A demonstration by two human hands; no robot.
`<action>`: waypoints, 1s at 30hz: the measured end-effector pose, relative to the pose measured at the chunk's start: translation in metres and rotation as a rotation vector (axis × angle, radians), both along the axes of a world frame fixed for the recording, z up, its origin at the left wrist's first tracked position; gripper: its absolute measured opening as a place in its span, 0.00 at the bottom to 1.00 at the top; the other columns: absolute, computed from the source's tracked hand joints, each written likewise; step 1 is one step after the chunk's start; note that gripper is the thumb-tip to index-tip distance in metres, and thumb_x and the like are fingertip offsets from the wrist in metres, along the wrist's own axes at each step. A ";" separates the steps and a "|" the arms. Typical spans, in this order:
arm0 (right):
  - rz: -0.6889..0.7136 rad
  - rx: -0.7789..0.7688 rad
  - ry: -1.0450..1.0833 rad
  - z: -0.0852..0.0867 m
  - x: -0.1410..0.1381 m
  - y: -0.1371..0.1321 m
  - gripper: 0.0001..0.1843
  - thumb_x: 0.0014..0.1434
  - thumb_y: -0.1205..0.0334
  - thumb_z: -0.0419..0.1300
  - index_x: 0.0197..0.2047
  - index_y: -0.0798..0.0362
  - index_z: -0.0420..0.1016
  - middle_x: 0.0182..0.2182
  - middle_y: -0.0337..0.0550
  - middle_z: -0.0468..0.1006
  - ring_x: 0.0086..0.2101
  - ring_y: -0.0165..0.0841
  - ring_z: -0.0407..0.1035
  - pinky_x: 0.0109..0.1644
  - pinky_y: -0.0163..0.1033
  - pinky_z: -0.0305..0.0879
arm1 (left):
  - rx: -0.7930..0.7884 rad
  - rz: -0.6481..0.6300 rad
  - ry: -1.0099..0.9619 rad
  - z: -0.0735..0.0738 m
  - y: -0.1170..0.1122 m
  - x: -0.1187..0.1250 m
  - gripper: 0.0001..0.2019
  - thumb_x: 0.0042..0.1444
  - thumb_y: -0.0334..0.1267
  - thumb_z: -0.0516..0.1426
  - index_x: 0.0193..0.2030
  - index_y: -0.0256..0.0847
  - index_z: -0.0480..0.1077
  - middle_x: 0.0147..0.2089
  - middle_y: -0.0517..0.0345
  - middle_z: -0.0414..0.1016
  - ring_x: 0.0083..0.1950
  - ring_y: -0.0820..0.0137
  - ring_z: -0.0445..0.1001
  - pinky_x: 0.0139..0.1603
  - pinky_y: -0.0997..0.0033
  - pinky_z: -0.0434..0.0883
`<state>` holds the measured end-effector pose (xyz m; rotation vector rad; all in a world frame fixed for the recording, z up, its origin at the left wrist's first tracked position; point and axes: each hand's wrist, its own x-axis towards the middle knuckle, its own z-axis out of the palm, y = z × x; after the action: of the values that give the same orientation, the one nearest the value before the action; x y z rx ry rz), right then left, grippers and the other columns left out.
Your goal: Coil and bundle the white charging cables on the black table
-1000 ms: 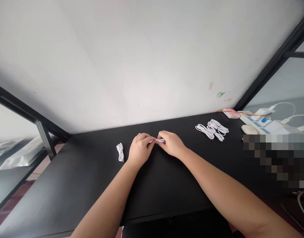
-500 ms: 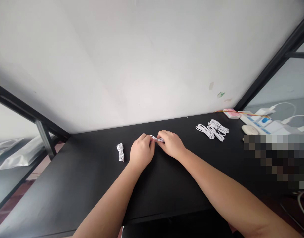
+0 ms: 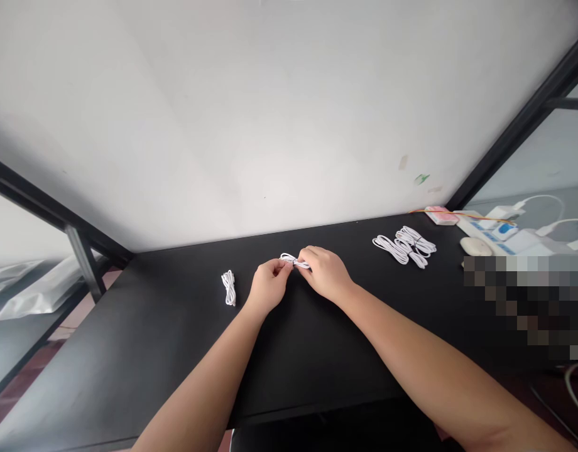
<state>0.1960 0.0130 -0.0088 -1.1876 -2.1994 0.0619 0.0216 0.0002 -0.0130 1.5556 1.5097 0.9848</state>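
A folded bundle of white cable (image 3: 287,257) is held between my hands, above the black tabletop. My right hand (image 3: 325,273) is closed on its right end, thumb against fingers, so that end is partly hidden. A thin dark tie (image 3: 294,262) crosses the middle of the bundle. At this tie, the thumb and fingertips of my left hand (image 3: 270,284) are pinched together, while the left loops stick out free beyond them. To the left of my left hand, a smaller bundled white cable (image 3: 229,289) lies on the table.
Two or more tied white cable bundles (image 3: 406,246) lie on the right of the black table (image 3: 176,339). Farther right are a white rounded case (image 3: 476,246), a pink-and-white box (image 3: 441,215) and a power strip (image 3: 487,234) with plugs. The wall (image 3: 270,125) borders the back edge.
My left hand has let go of the bundle's left loops and drawn slightly down and in, fingertips now at the tie. My right hand keeps its grip in nearly the same spot.
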 end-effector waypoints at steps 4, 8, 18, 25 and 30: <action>-0.003 0.027 -0.030 0.001 -0.001 0.000 0.05 0.64 0.70 0.57 0.35 0.52 0.69 0.34 0.43 0.76 0.34 0.34 0.68 0.36 0.38 0.55 | -0.106 0.031 -0.169 -0.004 0.003 0.000 0.15 0.56 0.50 0.60 0.33 0.37 0.77 0.24 0.63 0.66 0.25 0.75 0.58 0.28 0.73 0.57; -0.002 0.010 -0.025 0.002 0.000 0.000 0.05 0.64 0.70 0.58 0.35 0.52 0.69 0.34 0.43 0.76 0.34 0.34 0.67 0.35 0.38 0.55 | -0.028 0.056 -0.118 -0.003 0.001 0.002 0.14 0.56 0.49 0.60 0.32 0.38 0.75 0.25 0.63 0.68 0.26 0.75 0.61 0.29 0.74 0.59; 0.008 0.010 -0.037 0.000 0.001 0.001 0.06 0.65 0.70 0.57 0.35 0.52 0.69 0.33 0.42 0.75 0.34 0.34 0.66 0.35 0.38 0.54 | -0.003 -0.002 -0.101 -0.003 0.001 0.001 0.16 0.56 0.50 0.60 0.31 0.37 0.76 0.24 0.63 0.67 0.26 0.75 0.60 0.28 0.74 0.57; 0.008 0.005 -0.050 0.000 0.003 0.001 0.06 0.65 0.70 0.56 0.35 0.52 0.69 0.32 0.42 0.74 0.34 0.33 0.66 0.35 0.38 0.53 | -0.094 -0.033 -0.209 -0.004 0.002 -0.001 0.19 0.53 0.53 0.62 0.36 0.36 0.80 0.23 0.63 0.67 0.24 0.77 0.58 0.26 0.74 0.55; 0.027 0.015 -0.070 0.000 0.002 0.001 0.06 0.65 0.70 0.57 0.35 0.52 0.70 0.33 0.42 0.74 0.34 0.33 0.66 0.35 0.38 0.52 | -0.075 -0.029 -0.140 -0.005 0.002 -0.002 0.16 0.54 0.48 0.60 0.33 0.36 0.79 0.23 0.62 0.66 0.24 0.76 0.58 0.25 0.75 0.55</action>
<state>0.1983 0.0142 -0.0083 -1.1677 -2.2735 0.0149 0.0200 0.0026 -0.0177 1.4224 1.4076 0.9887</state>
